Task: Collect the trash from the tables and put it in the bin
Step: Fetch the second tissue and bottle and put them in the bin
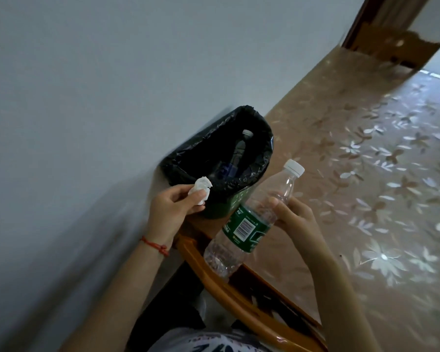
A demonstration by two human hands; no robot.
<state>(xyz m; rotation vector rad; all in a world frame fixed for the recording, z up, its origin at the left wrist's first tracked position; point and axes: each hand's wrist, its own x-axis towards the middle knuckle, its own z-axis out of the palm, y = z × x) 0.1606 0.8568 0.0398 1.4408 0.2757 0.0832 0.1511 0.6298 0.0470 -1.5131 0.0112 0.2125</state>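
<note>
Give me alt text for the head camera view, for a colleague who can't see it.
A person's left hand holds a crumpled white tissue at the rim of a black-lined bin by a grey wall, while the right hand grips a clear plastic bottle with a green label. Another bottle already lies inside.

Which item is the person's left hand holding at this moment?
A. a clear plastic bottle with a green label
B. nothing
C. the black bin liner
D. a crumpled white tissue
D. The left hand pinches a crumpled white tissue by the rim of the bin, while the right hand grips the plastic bottle.
</note>
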